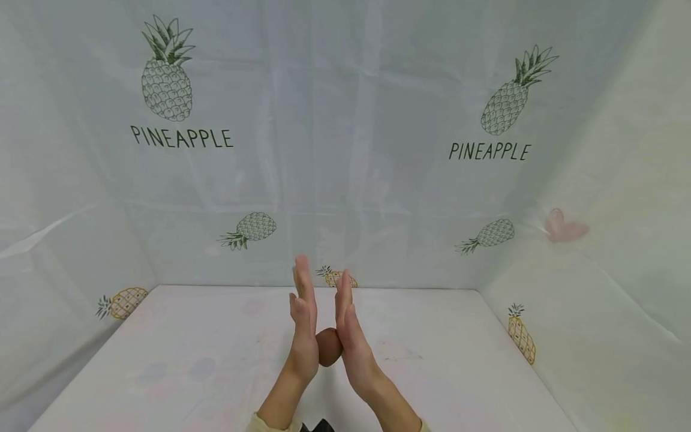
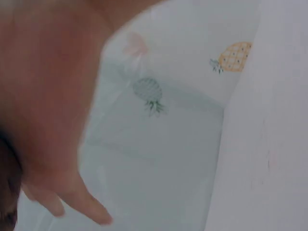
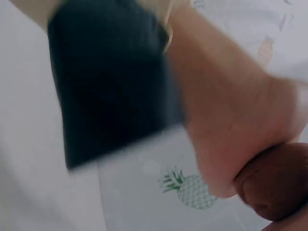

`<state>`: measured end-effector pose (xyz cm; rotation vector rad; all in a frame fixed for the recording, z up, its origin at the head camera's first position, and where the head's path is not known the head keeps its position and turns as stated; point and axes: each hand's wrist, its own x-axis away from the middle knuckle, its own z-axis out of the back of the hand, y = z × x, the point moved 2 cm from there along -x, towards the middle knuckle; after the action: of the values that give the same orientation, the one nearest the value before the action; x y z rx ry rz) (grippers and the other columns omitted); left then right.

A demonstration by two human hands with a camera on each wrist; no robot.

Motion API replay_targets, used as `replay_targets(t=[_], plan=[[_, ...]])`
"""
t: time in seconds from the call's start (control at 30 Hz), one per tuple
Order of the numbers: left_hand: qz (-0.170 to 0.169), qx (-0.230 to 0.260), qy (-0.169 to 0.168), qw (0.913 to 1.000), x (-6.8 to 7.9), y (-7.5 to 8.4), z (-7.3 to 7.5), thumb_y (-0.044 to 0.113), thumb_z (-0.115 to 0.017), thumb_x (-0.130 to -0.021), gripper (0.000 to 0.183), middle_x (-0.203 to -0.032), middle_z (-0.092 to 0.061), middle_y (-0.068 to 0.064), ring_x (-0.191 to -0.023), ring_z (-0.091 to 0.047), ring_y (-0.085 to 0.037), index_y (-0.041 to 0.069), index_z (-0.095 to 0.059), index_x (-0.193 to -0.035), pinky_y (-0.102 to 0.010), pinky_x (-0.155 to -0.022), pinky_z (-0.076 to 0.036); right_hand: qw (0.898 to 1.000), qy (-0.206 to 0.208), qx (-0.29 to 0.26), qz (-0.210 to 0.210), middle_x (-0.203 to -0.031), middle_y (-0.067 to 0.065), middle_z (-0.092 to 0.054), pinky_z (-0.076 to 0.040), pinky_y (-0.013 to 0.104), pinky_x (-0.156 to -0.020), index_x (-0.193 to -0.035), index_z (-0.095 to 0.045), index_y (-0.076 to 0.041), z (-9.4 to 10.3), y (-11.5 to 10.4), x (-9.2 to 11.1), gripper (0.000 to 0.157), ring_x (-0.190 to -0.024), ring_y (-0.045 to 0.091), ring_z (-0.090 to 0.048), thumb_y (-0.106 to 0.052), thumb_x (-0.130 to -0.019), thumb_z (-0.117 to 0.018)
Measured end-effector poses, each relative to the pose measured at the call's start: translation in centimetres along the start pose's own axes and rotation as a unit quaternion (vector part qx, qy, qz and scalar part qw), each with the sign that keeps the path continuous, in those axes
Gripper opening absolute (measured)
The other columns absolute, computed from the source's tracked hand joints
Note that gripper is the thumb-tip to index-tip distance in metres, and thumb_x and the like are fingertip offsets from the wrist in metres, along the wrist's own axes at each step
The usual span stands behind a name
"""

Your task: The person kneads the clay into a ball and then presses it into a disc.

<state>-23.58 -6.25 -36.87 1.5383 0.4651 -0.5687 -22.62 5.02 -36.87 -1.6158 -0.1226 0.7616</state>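
A lump of brown clay-like material [image 1: 329, 347], roughly ball-shaped, sits between the heels of my two palms. My left hand [image 1: 305, 321] stands upright with its palm against the lump's left side, fingers straight and pointing away. Against the other side presses my right hand [image 1: 353, 339], its fingers also extended. Neither set of fingers curls round the lump. The right wrist view shows the brown lump [image 3: 276, 183] close up under the heel of the left hand [image 3: 236, 115]. In the left wrist view, a blurred hand fills the left side, with a dark brown patch at the edge.
A white table [image 1: 189, 348] lies under the hands, with faint smudges on it. Pale sheeting [image 1: 345, 150] printed with pineapples rises at the back and both sides. A dark device [image 3: 115, 86] is strapped at the left wrist.
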Motion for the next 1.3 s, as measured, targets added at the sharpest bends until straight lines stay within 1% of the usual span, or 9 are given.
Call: replay_targets(t=[0.17,0.43,0.9,1.0,1.03,1.13,1.2,1.27,1.3], plan=[[0.008,-0.021,0.008,0.9997,-0.3,-0.7,0.2,0.065,-0.004,-0.108,0.068,-0.173,0.025,0.014,-0.158,0.033,-0.015,0.039,0.016,-0.168,-0.061,-0.114,0.033,0.998,-0.015,-0.012,0.053,-0.173,-0.019,0.024,0.026,0.07,-0.116,-0.165,0.019,-0.046,-0.4,-1.2,0.4,0.056,-0.159,0.011,0.027,-0.049,-0.111,0.007],[0.014,0.006,-0.078,0.9969,0.7,-1.0,-2.9,0.052,-0.002,-0.112,0.06,-0.175,0.023,0.016,-0.161,0.026,-0.012,0.039,0.015,-0.168,-0.061,-0.116,0.03,0.992,0.031,-0.035,0.121,-0.175,-0.012,0.022,0.024,0.06,-0.122,-0.164,0.023,-0.044,1.9,-2.9,0.6,0.058,-0.162,0.017,0.024,-0.049,-0.108,0.013],[-0.044,0.011,-0.09,0.9949,1.8,0.9,-4.2,0.037,-0.002,-0.113,0.059,-0.179,0.01,0.01,-0.162,0.025,-0.017,0.028,0.006,-0.172,-0.065,-0.116,0.025,0.992,0.094,-0.047,0.074,-0.175,-0.015,0.019,0.014,0.057,-0.125,-0.165,0.015,-0.051,3.7,-1.1,-0.2,0.057,-0.16,0.013,0.025,-0.056,-0.111,0.0],[-0.07,-0.022,-0.072,0.9947,1.6,1.0,-3.8,0.038,-0.001,-0.113,0.061,-0.179,0.012,0.005,-0.162,0.025,-0.024,0.023,0.006,-0.172,-0.067,-0.115,0.026,0.996,0.063,-0.058,0.036,-0.175,-0.011,0.024,-0.026,0.039,-0.119,-0.164,0.018,-0.054,3.2,-0.2,-0.3,0.056,-0.134,0.021,-0.054,-0.06,-0.11,0.002],[-0.074,-0.032,-0.066,0.9945,1.6,1.0,-3.6,0.039,-0.002,-0.113,0.061,-0.179,0.012,0.005,-0.162,0.025,-0.025,0.022,0.007,-0.172,-0.066,-0.115,0.025,0.997,0.048,-0.062,0.026,-0.175,-0.009,0.026,-0.039,0.031,-0.103,-0.163,0.019,-0.053,3.0,0.0,-0.3,0.057,-0.098,0.021,-0.064,-0.06,-0.11,0.003],[-0.062,-0.039,-0.057,0.9957,1.2,0.9,-2.8,0.045,-0.002,-0.113,0.063,-0.178,0.017,0.008,-0.161,0.028,-0.021,0.025,0.011,-0.171,-0.064,-0.115,0.027,0.998,0.006,-0.06,0.005,-0.176,-0.007,0.024,-0.039,0.028,-0.103,-0.164,0.02,-0.05,2.0,0.3,-0.3,0.058,-0.095,0.022,-0.065,-0.06,-0.109,0.006],[-0.04,-0.034,-0.043,0.9977,0.8,0.7,-2.0,0.052,-0.003,-0.112,0.064,-0.177,0.02,0.012,-0.16,0.03,-0.015,0.031,0.013,-0.17,-0.061,-0.116,0.029,0.998,-0.018,-0.058,0.001,-0.176,-0.008,0.021,-0.017,0.041,-0.126,-0.166,0.02,-0.044,1.2,0.2,-0.2,0.06,-0.154,0.016,-0.034,-0.058,-0.109,0.007],[-0.011,-0.024,-0.025,0.9993,0.5,0.4,-1.2,0.059,-0.004,-0.11,0.065,-0.175,0.023,0.018,-0.158,0.031,-0.008,0.039,0.015,-0.168,-0.056,-0.116,0.032,0.998,-0.03,-0.05,0.001,-0.176,-0.01,0.017,0.016,0.057,-0.126,-0.167,0.02,-0.041,0.6,0.0,-0.1,0.06,-0.161,0.013,0.02,-0.057,-0.11,0.008],[-0.004,-0.023,-0.014,0.9996,0.3,0.2,-0.8,0.06,-0.005,-0.109,0.065,-0.175,0.023,0.019,-0.158,0.031,-0.006,0.041,0.015,-0.168,-0.056,-0.116,0.032,0.999,-0.031,-0.041,0.001,-0.176,-0.01,0.016,0.019,0.061,-0.124,-0.167,0.02,-0.04,0.3,-0.1,0.0,0.061,-0.162,0.017,0.021,-0.056,-0.11,0.008]])
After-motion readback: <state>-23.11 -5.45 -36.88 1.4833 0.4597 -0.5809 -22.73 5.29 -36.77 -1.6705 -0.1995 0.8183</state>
